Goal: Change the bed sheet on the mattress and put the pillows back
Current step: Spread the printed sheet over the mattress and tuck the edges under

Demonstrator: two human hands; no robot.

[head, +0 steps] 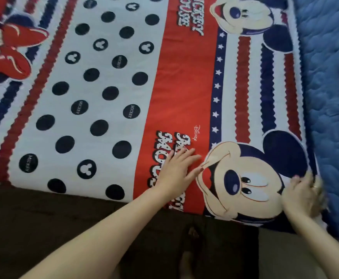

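We've got the sheet (108, 93) spread over the mattress (329, 81). Left hand (176, 174) lies flat, fingers released, pinning it, while our right hand (303, 196) seems to be grasping the right edge, probably for tucking.

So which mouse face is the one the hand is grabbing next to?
Start at the big cartoon bed sheet with red, white and navy stripes. Follow its right edge, beside the blue quilted mattress, down to the near corner, where the right hand grips the sheet. The mouse face there is whole and smiling; the other one, far up the sheet, is cut off by the picture's edge.
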